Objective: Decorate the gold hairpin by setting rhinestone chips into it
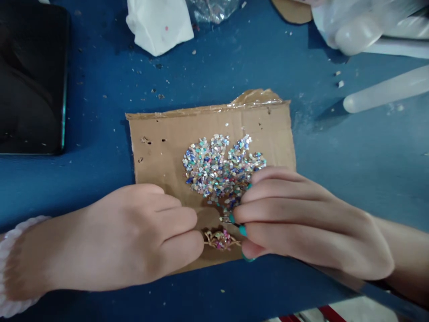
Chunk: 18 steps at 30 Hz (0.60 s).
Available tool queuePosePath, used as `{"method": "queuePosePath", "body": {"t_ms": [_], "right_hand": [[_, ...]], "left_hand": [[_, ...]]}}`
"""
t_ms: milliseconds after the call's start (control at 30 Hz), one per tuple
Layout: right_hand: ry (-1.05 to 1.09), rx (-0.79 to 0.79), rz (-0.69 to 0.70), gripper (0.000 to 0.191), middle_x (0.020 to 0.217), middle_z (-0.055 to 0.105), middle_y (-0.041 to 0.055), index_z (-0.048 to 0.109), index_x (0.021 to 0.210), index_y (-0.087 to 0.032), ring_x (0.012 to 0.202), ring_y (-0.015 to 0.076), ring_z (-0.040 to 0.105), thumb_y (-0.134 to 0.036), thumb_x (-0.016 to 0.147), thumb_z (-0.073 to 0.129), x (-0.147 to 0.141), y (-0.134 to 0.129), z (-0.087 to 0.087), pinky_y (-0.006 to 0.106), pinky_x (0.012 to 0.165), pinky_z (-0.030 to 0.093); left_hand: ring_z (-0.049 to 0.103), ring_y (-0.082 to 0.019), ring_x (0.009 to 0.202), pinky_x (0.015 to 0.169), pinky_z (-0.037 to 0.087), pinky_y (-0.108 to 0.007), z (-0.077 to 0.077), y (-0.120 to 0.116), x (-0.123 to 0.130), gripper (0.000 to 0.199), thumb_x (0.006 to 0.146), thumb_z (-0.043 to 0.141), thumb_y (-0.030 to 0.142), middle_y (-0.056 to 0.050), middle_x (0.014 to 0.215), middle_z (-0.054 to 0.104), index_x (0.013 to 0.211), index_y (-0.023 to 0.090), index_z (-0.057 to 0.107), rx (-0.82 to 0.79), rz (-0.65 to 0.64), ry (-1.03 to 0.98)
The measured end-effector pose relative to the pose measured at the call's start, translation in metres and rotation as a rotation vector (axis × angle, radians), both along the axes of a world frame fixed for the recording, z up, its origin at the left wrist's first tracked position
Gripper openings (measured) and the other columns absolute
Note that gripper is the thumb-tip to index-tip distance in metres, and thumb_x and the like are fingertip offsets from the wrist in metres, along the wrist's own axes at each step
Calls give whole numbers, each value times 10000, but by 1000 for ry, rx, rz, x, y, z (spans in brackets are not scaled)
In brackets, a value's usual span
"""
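My left hand [144, 232] is closed in a pinch at the left end of a small gold piece of jewelry [221, 239] set with pink and pale stones. Its thumb is out of sight under the fingers. Just to the right, my right hand [301, 214], with green-painted nails, is closed around what look like tweezers [225, 219]; only the metal tip shows. That tip is between the jewelry and a pile of tiny colored chips [217, 167], blue, green, white and pink. Both lie over a piece of brown cardboard [161, 165].
A black glossy device [31, 80] lies at the left. Crumpled white paper [161, 24] and clear plastic [214, 9] are at the back. On the right are a translucent white stick [385, 89] and plastic-wrapped items [362, 31]. Small crumbs dot the blue table [234, 67].
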State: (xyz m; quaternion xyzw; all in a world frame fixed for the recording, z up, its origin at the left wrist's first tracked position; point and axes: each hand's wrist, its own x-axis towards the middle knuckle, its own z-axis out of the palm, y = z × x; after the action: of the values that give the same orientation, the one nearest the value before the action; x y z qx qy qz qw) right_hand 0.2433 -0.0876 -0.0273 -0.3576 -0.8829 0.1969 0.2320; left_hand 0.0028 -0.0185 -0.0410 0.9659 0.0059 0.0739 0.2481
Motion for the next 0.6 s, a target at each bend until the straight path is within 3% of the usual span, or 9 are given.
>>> {"method": "queuePosePath", "body": {"t_ms": [133,600], "right_hand": [[71,52,-16,168,779,697,-19,580,817,-218,731,118,631,-203,940,467,3,-1,-3,281,759,527],[58,1,54,129,788,705,-12,583,818,-188,764,113,619,-165,924,513,-1,3,0,271,755,505]], "left_hand": [[364,-160,542,500,269,-335,0,1,0,140,882,495,127,26,650,494,772,197,546,15,-12,-6],[391,-166,562,520,270,-358,-2,0,-1,253,954,378,126,20,680,510,765,200,528,-6,-11,7]]}}
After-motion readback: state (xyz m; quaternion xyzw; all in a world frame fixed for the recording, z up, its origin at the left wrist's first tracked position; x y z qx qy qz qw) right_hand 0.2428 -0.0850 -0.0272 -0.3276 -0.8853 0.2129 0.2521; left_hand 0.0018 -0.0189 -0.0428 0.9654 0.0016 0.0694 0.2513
